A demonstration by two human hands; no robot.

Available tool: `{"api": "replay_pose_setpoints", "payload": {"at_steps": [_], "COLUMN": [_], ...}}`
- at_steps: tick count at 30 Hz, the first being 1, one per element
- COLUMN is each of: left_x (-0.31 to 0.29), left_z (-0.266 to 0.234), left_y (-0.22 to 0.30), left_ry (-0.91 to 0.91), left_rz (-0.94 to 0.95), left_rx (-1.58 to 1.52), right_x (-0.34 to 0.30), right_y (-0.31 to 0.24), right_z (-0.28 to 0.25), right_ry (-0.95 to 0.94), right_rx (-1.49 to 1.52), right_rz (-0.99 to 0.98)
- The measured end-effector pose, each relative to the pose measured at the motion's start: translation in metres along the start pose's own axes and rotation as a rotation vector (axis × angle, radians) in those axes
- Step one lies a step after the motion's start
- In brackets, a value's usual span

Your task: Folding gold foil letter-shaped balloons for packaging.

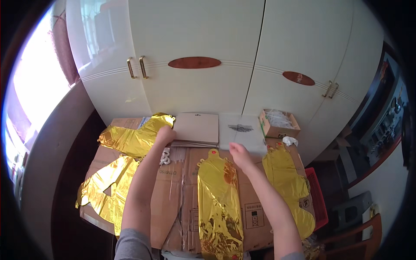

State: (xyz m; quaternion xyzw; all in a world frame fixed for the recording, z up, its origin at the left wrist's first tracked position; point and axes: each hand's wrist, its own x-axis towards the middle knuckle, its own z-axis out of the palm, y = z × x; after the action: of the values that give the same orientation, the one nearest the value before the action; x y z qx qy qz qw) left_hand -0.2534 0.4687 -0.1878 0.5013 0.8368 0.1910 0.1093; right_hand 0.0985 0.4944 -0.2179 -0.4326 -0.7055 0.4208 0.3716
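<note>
My left hand (165,135) is closed between a bent gold foil balloon (132,138) and a stack of beige cards (197,129); its fingertips and anything in them are hidden. My right hand (239,154) is closed, knuckles up, at the front edge of a pile of clear plastic bags (249,138). Whatever it may pinch is too small to make out. Below and between my arms lies a long flat gold foil balloon (219,203). An angular one with a hole (108,180) lies at the left, and a lobed gold balloon (288,186) at the right.
Flattened brown cardboard (169,195) covers the table. Thin pale sticks (177,155) and white curled pieces (165,156) lie by the cards. Far right are a small box of white material (279,123) and crumpled white tissue (290,141). White cabinets (195,91) rise behind; a red basket (317,199) stands beside the table.
</note>
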Motion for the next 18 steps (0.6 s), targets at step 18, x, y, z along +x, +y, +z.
{"api": "replay_pose_setpoints", "payload": {"at_steps": [18], "left_x": [-0.006], "left_z": [-0.013], "left_y": [0.006], "left_ry": [-0.038], "left_rz": [-0.102], "left_rx": [-0.211], "right_x": [0.079], "right_y": [-0.037], "right_z": [0.035], "right_ry": [-0.073], "right_rx": [0.202], "right_rz": [0.422]}}
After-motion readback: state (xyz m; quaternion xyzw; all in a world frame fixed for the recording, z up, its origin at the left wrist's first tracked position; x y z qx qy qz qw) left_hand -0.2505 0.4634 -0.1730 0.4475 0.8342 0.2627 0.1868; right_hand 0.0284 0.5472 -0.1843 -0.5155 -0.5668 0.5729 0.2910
